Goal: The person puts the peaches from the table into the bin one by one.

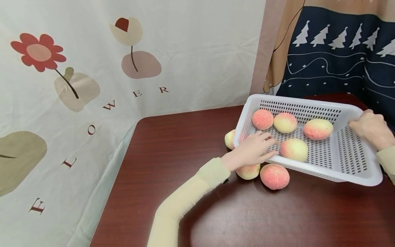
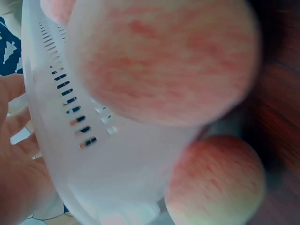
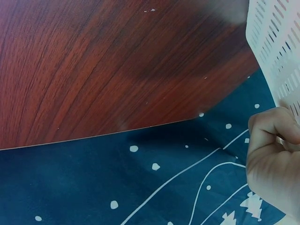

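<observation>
Blurred pink-and-cream peach nearest of all, filling much of the left wrist view; second peach just beside it, both outside the wall of a white perforated basket. Head view places the basket at the right of the dark red table, four peaches inside, three more peaches about its near-left corner. Right hand clamped on the basket's right end, fingers curled at the rim. Left hand over the near-left corner, fingers loosely extended past the rim, gripping nothing that shows. Hands well apart. Handling, by judgement: basket light, stiff plastic, some give in the thin walls; best held by the rim at both short ends and kept level, since loose peaches could roll. Peaches look light and matt, low slip, perhaps easily dented; cup round the widest part, no hard pinch. Hard to make out: whether the basket sits flat or tilted; whether left fingertips touch the closest peach. Leftmost peach partly hidden by the basket, another peach partly under the left wrist. Right sleeve cut off by the frame edge.
</observation>
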A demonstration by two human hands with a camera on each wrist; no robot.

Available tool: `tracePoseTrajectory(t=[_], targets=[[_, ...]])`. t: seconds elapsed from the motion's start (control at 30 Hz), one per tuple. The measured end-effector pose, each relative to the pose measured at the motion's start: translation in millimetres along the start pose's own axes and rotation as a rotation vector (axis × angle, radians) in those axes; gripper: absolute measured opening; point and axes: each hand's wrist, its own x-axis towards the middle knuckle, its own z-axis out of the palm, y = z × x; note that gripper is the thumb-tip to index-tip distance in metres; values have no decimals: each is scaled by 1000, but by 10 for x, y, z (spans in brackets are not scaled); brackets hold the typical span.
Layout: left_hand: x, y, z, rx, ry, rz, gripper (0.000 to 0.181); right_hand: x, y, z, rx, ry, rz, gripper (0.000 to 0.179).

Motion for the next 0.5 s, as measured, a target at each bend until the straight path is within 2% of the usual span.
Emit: tracePoseTrajectory(t=[0.1, 0.23, 0.33, 0.5], targets=[[-146, -32, 3, 24, 118, 61, 23, -4, -9, -5, -5, 2, 5, 64], [-324, -69, 24, 68, 231, 133, 18, -8, -16, -8, -5, -5, 5, 64], [-435, -84, 59, 118, 284, 187, 16, -8, -9, -5, 2, -10, 3, 64], [-603, -112, 142, 244, 335, 263, 14, -3, 13, 21, 40, -30, 16, 65]])
